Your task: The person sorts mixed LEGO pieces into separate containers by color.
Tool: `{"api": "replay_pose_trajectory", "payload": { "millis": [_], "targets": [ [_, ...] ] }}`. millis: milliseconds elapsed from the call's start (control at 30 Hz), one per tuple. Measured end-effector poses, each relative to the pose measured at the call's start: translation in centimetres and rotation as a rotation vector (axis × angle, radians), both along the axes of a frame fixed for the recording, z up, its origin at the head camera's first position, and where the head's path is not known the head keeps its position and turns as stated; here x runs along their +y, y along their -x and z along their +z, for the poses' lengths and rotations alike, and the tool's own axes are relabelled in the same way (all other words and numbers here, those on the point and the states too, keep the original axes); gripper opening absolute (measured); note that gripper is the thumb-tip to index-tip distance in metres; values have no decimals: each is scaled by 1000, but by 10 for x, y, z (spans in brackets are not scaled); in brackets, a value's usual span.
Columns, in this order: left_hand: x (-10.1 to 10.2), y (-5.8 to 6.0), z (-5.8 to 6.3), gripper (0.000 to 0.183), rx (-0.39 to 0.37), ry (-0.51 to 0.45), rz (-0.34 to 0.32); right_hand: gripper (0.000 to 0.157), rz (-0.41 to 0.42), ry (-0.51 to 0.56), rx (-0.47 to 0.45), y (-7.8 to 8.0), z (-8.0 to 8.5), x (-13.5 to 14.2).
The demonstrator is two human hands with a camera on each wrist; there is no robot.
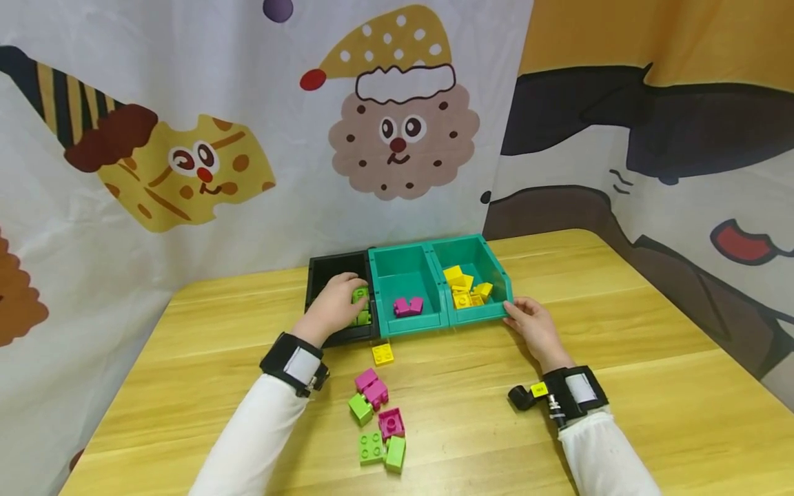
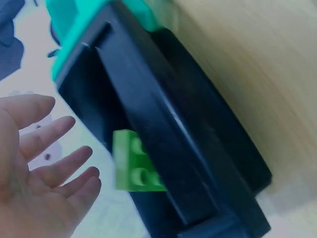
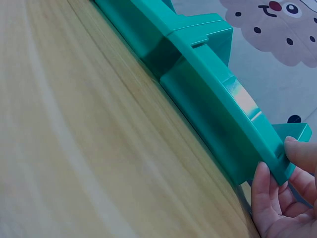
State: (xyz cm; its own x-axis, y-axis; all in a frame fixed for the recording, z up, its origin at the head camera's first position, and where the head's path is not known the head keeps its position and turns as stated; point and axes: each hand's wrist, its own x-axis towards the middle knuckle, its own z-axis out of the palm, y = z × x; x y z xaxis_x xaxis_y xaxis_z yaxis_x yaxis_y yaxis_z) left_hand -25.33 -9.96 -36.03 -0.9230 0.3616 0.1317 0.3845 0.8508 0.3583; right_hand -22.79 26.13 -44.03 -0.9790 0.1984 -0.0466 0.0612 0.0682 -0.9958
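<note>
My left hand [image 1: 333, 306] is over the black bin [image 1: 352, 333], its fingers loosely spread and holding nothing in the left wrist view. Beside those fingers, a green toy brick [image 2: 131, 163] shows above the black bin's edge; more green bricks [image 1: 363, 317] lie inside. At the right end of the row, my right hand [image 1: 536, 331] pinches the front corner of the teal bin [image 3: 247, 144] between thumb and fingers. That bin has several yellow bricks [image 1: 462, 298] in it. The middle teal bin [image 1: 406, 326] contains pink bricks [image 1: 408, 307].
In front of the bins on the wooden table [image 1: 471, 427] lie a yellow brick [image 1: 382, 354], several pink bricks [image 1: 375, 393] and several light green bricks [image 1: 371, 448]. A printed curtain [image 1: 248, 83] hangs close behind the bins.
</note>
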Motion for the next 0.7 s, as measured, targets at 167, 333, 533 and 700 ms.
{"api": "replay_pose_trajectory", "payload": {
  "millis": [167, 333, 533, 700],
  "targets": [
    [3, -17, 7, 32, 41, -70, -4, 27, 4, 15, -2, 0, 2, 0],
    [2, -34, 8, 31, 35, -133, -35, 28, 7, 15, 3, 0, 3, 0],
    [-1, -52, 4, 31, 5, -187, -55, 28, 10, 13, 3, 0, 2, -1],
    [-2, -62, 1, 33, 3, -204, -76, 25, 2, 29, 11, 0, -1, 0]
  ]
}}
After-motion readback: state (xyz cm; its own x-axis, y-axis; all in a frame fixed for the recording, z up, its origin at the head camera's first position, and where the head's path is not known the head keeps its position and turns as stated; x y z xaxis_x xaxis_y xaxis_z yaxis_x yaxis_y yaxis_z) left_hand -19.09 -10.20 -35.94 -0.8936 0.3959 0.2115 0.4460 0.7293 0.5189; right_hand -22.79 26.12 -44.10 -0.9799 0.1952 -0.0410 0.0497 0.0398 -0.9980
